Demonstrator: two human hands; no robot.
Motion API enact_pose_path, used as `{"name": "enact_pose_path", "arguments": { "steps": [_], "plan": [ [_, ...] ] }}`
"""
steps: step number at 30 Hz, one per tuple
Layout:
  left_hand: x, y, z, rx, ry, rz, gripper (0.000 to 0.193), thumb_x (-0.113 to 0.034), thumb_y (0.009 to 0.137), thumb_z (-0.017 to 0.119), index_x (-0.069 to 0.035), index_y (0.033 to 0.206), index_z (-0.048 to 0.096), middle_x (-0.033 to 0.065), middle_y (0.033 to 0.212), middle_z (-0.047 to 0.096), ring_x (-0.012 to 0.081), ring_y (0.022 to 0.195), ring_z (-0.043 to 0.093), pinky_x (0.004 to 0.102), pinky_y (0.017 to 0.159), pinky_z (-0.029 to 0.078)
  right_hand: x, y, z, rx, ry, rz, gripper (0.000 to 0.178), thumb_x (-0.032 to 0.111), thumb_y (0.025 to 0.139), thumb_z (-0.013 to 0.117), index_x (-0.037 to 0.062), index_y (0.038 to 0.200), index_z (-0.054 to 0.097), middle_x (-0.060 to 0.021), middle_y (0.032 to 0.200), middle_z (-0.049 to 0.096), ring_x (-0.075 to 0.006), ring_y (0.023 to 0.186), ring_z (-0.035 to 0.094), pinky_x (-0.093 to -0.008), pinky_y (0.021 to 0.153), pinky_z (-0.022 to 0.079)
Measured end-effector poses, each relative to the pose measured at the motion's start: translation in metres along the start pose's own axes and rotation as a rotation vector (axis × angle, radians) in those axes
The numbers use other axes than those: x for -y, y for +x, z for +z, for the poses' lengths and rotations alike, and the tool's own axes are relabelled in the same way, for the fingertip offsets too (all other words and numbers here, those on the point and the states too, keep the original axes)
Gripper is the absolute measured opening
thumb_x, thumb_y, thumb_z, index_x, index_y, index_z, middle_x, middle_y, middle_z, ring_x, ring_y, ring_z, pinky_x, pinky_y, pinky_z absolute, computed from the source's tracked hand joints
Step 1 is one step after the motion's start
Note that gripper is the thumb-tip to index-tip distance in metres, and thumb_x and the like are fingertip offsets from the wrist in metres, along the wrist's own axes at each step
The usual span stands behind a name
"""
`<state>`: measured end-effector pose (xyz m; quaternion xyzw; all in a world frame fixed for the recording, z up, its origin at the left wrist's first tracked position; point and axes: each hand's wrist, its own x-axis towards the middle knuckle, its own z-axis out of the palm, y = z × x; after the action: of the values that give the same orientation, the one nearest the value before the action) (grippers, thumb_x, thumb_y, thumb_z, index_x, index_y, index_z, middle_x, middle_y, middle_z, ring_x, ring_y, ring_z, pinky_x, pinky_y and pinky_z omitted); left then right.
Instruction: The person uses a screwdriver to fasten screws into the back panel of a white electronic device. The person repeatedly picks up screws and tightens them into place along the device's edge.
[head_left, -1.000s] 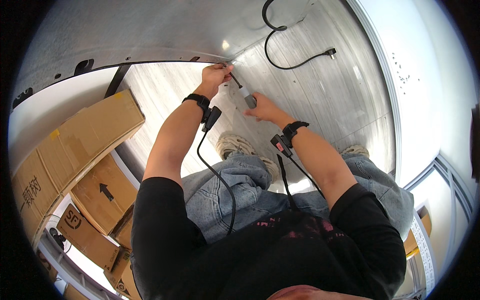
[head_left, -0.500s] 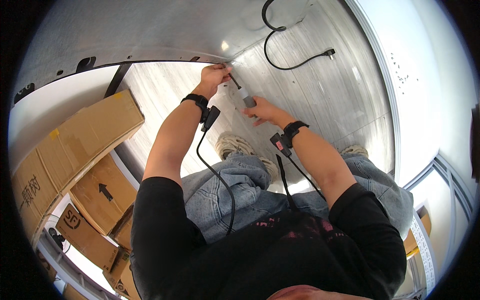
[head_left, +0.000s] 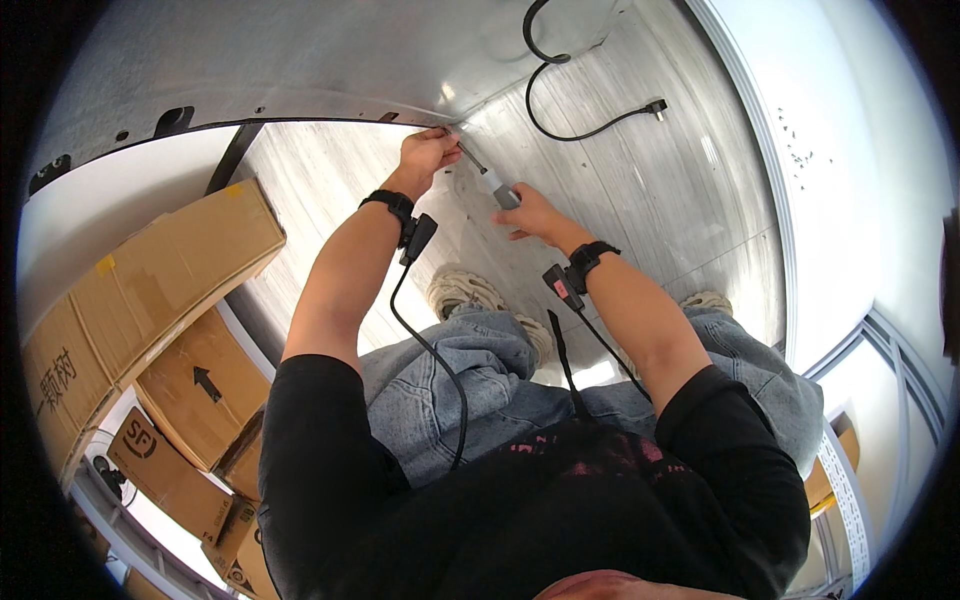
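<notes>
A screwdriver (head_left: 506,193) with a grey handle and a thin metal shaft is gripped in my right hand (head_left: 536,216), thumb and fingers closed round the handle. Its shaft slants up and left toward the bottom corner of a large grey metal panel (head_left: 300,65). At that corner, beside the screwdriver's tip, my left hand (head_left: 424,157) has its fingers pressed together. Whatever they may be pinching is too small or hidden to make out. The tip itself is also hidden near the fingers.
A black power cable (head_left: 576,137) with a plug lies on the pale plank floor (head_left: 690,170), right of the panel. Cardboard boxes (head_left: 160,270) are stacked at the left. A white wall (head_left: 830,180) rises on the right. Cords hang from the bands on both my wrists.
The screwdriver's handle has shifted slightly to the right, and my right hand's fingers have changed position round it. My left hand stays at the panel's corner.
</notes>
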<state>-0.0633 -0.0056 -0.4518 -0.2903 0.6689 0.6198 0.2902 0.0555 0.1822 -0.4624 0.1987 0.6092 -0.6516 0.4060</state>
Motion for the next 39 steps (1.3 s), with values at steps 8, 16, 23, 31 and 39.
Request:
{"name": "enact_pose_path", "arguments": {
  "steps": [8, 16, 23, 31, 39],
  "plan": [
    [-0.002, -0.006, 0.002, -0.008, -0.117, -0.004, 0.021, -0.017, 0.092, 0.053, -0.001, 0.105, 0.057, 0.0066, 0.093, 0.061, 0.0175, 0.08, 0.059, 0.0303, 0.075, 0.053, -0.01, 0.014, -0.01, 0.179, 0.133, 0.07, 0.053, 0.008, 0.078, 0.069, 0.0021, 0.122, 0.04, -0.013, 0.112, 0.05, -0.0216, 0.091, 0.056, -0.0337, 0.068, 0.054],
    [0.003, -0.007, 0.006, -0.074, -0.102, 0.007, 0.023, -0.02, 0.094, 0.048, -0.003, 0.104, 0.059, 0.0078, 0.092, 0.061, 0.0185, 0.079, 0.059, 0.0311, 0.074, 0.052, -0.004, 0.002, 0.005, 0.04, -0.141, -0.094, 0.054, 0.008, 0.075, 0.072, 0.0039, 0.116, 0.036, -0.0127, 0.107, 0.048, -0.0195, 0.086, 0.055, -0.0314, 0.063, 0.054],
    [0.003, -0.017, 0.012, 0.011, -0.083, -0.037, 0.023, -0.02, 0.093, 0.047, -0.005, 0.109, 0.056, 0.0093, 0.092, 0.062, 0.0187, 0.076, 0.06, 0.0308, 0.071, 0.052, -0.033, 0.003, -0.001, -0.053, -0.029, -0.179, 0.048, 0.001, 0.07, 0.071, 0.0046, 0.105, 0.039, -0.0108, 0.097, 0.052, -0.0171, 0.078, 0.055, -0.03, 0.059, 0.05],
    [-0.031, -0.052, 0.094, 0.18, 0.061, 0.093, 0.016, -0.015, 0.092, 0.051, -0.006, 0.106, 0.054, 0.0098, 0.093, 0.065, 0.0196, 0.078, 0.065, 0.0301, 0.069, 0.053, -0.043, -0.035, -0.082, -0.169, 0.095, -0.296, 0.039, -0.005, 0.062, 0.065, 0.0049, 0.095, 0.046, -0.0065, 0.083, 0.056, -0.0167, 0.075, 0.055, -0.0314, 0.063, 0.044],
    [-0.08, -0.07, 0.231, 0.407, 0.236, 0.385, 0.015, -0.015, 0.09, 0.057, -0.003, 0.097, 0.06, 0.0081, 0.09, 0.065, 0.0151, 0.077, 0.062, 0.0275, 0.067, 0.052, -0.048, -0.085, -0.169, -0.307, 0.398, -0.415, 0.04, -0.01, 0.066, 0.061, 0.0052, 0.1, 0.048, -0.0069, 0.09, 0.057, -0.0173, 0.082, 0.057, -0.0299, 0.069, 0.043]
  ]
}}
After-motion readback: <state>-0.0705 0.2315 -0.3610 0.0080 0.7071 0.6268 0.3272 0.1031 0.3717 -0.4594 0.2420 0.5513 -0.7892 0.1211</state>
